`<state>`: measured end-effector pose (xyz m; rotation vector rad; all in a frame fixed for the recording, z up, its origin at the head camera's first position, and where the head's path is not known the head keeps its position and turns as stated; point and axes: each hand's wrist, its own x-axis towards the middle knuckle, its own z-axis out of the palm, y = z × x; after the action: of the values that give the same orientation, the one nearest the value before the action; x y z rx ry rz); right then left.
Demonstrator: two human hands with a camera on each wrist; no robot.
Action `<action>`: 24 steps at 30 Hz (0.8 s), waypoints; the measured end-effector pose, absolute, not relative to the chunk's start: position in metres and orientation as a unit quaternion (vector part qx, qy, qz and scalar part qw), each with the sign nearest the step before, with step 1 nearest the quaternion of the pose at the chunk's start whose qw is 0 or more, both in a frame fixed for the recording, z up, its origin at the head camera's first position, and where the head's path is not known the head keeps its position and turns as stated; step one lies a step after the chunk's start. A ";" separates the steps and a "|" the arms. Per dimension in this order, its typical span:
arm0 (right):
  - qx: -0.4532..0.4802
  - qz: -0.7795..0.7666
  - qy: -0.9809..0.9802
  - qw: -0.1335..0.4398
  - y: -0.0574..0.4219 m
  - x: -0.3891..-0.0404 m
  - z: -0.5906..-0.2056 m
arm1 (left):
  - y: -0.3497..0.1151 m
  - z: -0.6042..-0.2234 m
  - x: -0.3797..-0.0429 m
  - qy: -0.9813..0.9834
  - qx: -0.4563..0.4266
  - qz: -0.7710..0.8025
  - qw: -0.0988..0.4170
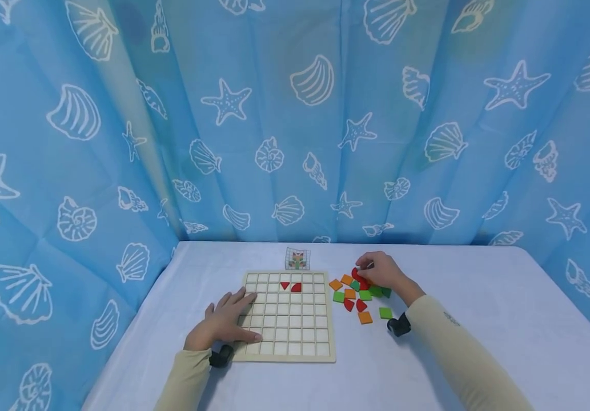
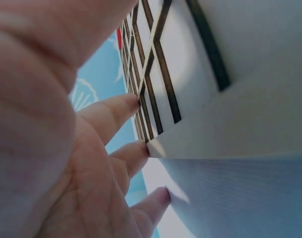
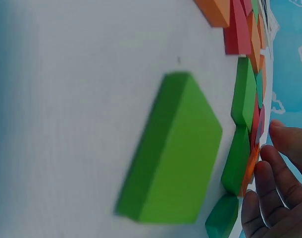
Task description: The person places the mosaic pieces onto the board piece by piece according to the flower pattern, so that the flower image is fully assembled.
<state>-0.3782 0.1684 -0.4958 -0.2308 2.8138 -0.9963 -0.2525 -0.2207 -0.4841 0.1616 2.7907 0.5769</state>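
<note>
My left hand (image 1: 225,321) rests with fingers spread over the left side of a pale gridded board (image 1: 295,359). In the left wrist view, fingertips (image 2: 133,101) touch the board's edge. A red triangle (image 1: 285,285) and a red quarter-circle piece (image 1: 296,287) lie in cells near its top. My right hand (image 1: 384,271) reaches over a loose pile of coloured tiles, its fingers bent slightly beside red pieces (image 1: 355,274). In the right wrist view, thumb and fingers stand apart close to an orange tile (image 3: 251,166); no piece is visibly pinched.
A small card with a coloured grid picture (image 1: 297,258) lies behind the board. Orange, green and red tiles spread right of the board, with a light green square (image 1: 385,313) near the right wrist. A blue shell-patterned curtain (image 1: 295,142) hangs behind the white-covered table (image 1: 366,371).
</note>
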 end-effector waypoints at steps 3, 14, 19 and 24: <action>-0.082 -0.322 0.940 0.081 0.168 -0.377 -0.496 | -0.219 -0.483 -0.252 0.966 0.056 0.204 0.151; -0.090 -0.313 0.942 0.082 0.156 -0.391 -0.483 | -0.222 -0.471 -0.259 0.971 0.053 0.190 0.138; -0.083 -0.314 0.943 0.079 0.152 -0.393 -0.483 | -0.222 -0.471 -0.262 0.970 0.049 0.192 0.138; -0.066 -0.310 0.944 0.091 0.152 -0.391 -0.489 | -0.222 -0.475 -0.260 0.968 0.053 0.195 0.147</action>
<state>-0.3915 0.1517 -0.4890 -0.1957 2.8064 -0.9216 -0.2597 -0.2217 -0.4754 0.1522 2.7870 0.5611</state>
